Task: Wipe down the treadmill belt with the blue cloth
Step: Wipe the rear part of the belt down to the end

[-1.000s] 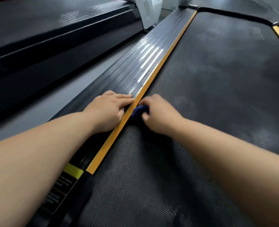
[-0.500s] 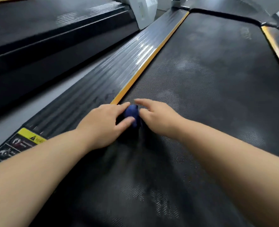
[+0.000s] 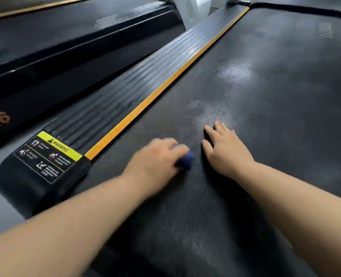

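The dark textured treadmill belt fills the middle and right of the head view. My left hand is blurred and holds the bunched blue cloth on the belt, near the rear end of the left rail. Only a small lump of cloth shows past the fingers. My right hand lies flat on the belt just to the right of the cloth, fingers spread and straight, holding nothing.
A ribbed black side rail with an orange strip borders the belt on the left, ending in a yellow warning label. A second treadmill stands further left across a grey floor gap. A white upright rises at the top.
The cloth has passed from my right hand to my left. Both hands have moved back along the belt toward its rear end, and my right hand has opened flat onto the belt.
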### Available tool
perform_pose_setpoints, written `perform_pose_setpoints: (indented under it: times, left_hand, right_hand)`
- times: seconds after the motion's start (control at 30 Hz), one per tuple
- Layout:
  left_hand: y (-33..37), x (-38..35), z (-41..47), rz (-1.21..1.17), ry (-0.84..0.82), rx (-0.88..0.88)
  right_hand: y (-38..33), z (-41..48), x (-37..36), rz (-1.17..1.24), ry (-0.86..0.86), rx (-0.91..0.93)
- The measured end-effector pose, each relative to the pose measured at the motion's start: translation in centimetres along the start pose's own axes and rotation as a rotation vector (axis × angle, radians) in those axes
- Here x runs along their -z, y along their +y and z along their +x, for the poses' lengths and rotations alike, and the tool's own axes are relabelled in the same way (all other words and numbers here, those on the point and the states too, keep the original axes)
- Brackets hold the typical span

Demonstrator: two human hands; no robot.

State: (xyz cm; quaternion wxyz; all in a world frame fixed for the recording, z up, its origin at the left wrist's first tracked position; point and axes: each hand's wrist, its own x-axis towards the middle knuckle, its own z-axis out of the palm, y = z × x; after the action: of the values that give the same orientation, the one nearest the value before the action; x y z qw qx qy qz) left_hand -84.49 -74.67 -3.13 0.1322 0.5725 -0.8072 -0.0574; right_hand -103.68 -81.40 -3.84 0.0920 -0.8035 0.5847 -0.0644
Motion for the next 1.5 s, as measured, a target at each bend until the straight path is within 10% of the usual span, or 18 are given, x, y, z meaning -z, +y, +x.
perform_pose_setpoints:
  times: [0.2, 0.43, 0.63, 0.83, 1.03, 1.2, 1.37, 1.5]
  left_hand:
    - [-4.1, -0.7, 4.9, 0.034, 0.179, 0.488]
    - [2.7, -1.1, 2.4, -0.132, -0.039, -0.212]
    - [-1.9, -2.5, 8.8, -0.166, 0.238, 0.429]
    - [3.0, -3.0, 7.5, -0.19, 0.047, -0.07]
    - [-0.4, -2.8, 16.0, -0.153, 0.207, 0.462]
    - [5.6, -4.9, 15.8, -0.127, 0.026, -0.049]
    - [0.1, -2.7, 20.0, 0.021, 0.073, 0.376]
    - [2.9, -2.9, 15.4, -0.078, 0.064, 0.213]
  right_hand:
    - [1.3, -1.4, -0.2, 0.116, 0.076, 0.017]
    - [3.5, -0.3, 2.4, 0.114, -0.11, 0.098]
    - [7.0, -1.0, 1.3, 0.094, 0.108, -0.01]
    - [7.2, -0.8, 1.2, 0.136, 0.169, -0.065]
    - [7.2, -0.8, 1.0, 0.16, 0.17, -0.065]
    - [7.2, -0.6, 1.0, 0.126, 0.151, -0.06]
    - [7.3, -0.8, 1.2, 0.212, 0.157, -0.069]
    - [7.5, -0.3, 0.5, 0.143, 0.123, -0.052]
